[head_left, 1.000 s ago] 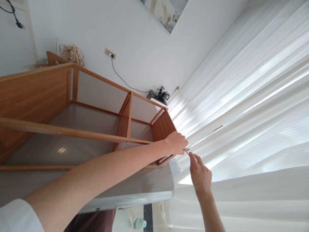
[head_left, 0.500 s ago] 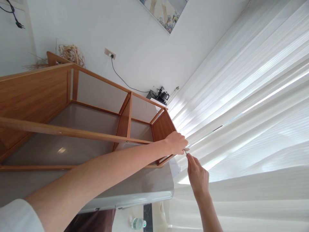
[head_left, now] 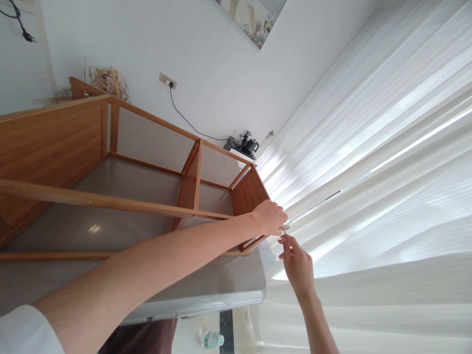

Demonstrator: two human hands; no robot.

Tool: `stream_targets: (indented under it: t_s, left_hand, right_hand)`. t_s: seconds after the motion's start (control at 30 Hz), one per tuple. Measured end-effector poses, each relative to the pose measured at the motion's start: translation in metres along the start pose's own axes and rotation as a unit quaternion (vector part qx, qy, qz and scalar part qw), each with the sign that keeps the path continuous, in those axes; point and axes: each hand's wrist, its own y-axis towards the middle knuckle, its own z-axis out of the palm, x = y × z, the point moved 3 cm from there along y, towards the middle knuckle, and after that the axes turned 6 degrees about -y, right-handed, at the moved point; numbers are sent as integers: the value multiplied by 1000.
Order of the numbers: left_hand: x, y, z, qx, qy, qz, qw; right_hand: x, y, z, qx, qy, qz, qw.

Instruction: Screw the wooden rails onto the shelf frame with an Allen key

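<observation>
A wooden furniture frame (head_left: 147, 206) with panels and a middle divider lies on a grey table (head_left: 221, 280). My left arm reaches across it, and my left hand (head_left: 270, 217) is closed around the frame's far right corner; the fingers' undersides are hidden. Just below, my right hand (head_left: 298, 265) pinches a thin metal hex key (head_left: 283, 231) between thumb and fingers, its other end meeting the corner by my left hand. The tip of the key is too small to make out.
White curtains (head_left: 368, 206) hang close on the right. Behind the frame are a kettle (head_left: 251, 145) on a stand, a wall socket (head_left: 168, 80) with a cable, and dried stalks (head_left: 108, 82). Below the table edge is a plastic bottle (head_left: 212, 339).
My right hand has turned and shifted slightly left, its fingers changing their grip on the hex key. My left hand stays in place on the corner.
</observation>
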Motion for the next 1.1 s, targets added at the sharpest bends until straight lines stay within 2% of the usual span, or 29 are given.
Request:
stream_targets:
  t_s: [0.1, 0.3, 0.9, 1.1]
  left_hand:
    - [0, 0, 0, 0, -1, -2, 1000]
    - [0, -1, 0, -4, 0, 2, 1000]
    - [0, 1, 2, -3, -3, 7, 1000]
    - [0, 2, 3, -2, -2, 8, 1000]
  right_hand:
    - [4, 0, 0, 24, 55, 32, 998]
    - [7, -2, -1, 21, 46, 44, 998]
    - [17, -6, 10, 28, 193, 133, 972]
    - [17, -9, 14, 29, 214, 127, 968]
